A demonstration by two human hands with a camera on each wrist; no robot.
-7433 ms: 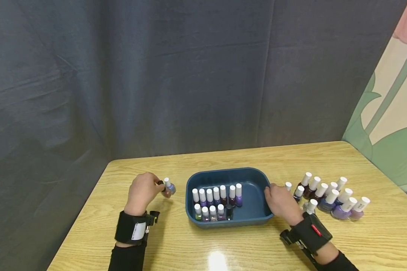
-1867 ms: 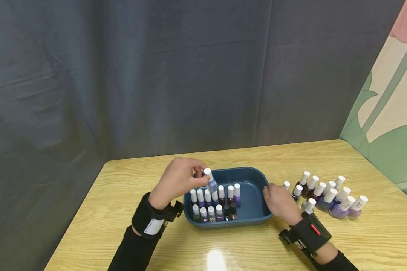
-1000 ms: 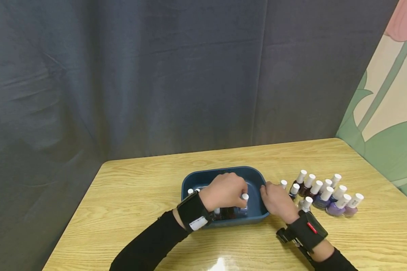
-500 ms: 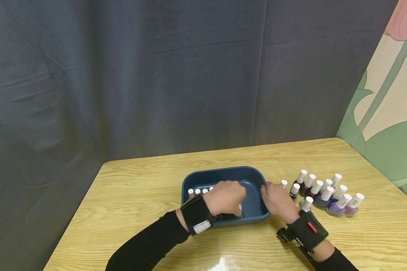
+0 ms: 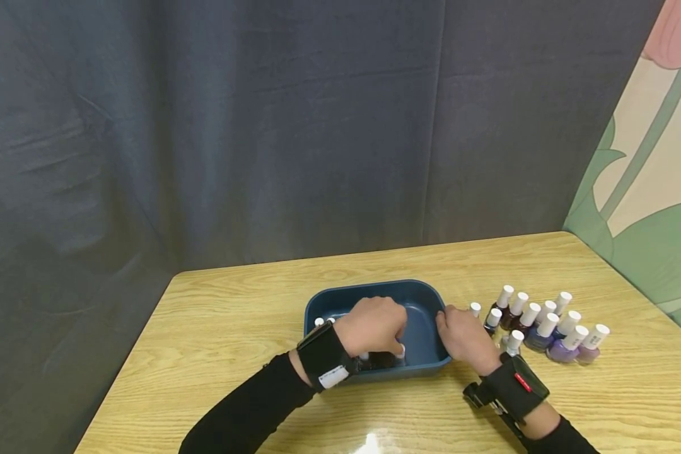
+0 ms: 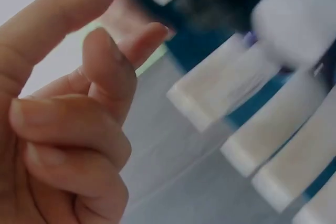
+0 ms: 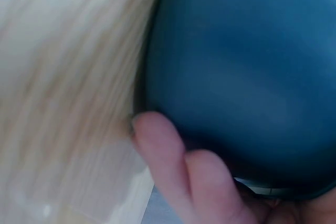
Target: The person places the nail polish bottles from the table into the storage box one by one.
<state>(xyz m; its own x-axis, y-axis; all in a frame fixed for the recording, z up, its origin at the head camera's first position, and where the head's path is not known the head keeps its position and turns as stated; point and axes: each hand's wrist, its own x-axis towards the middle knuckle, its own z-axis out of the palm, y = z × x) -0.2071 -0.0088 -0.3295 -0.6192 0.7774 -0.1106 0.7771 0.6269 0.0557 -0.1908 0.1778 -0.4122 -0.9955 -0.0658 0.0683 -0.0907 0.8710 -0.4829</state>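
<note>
In the head view, the left hand [image 5: 372,326] is inside the blue tray [image 5: 425,369], its thumb at a white-capped bottle [image 5: 401,351] by the near edge; the right hand [image 5: 464,334] grips the right edge, and more bottles [image 5: 564,348] stand toward the tabletop's [image 5: 215,353] right edge. The left wrist view shows thumb and fingertips parted around nothing, beside rowed white caps [image 6: 220,85]; light, level pressure should best keep bottles upright. In the right wrist view, curled fingers [image 7: 160,145] hold the rim, a sensible brace against sliding.

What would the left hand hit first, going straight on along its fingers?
Likely the white-capped bottle right by the left hand, inside the blue tray. Depth is unclear; they may already touch.
</note>
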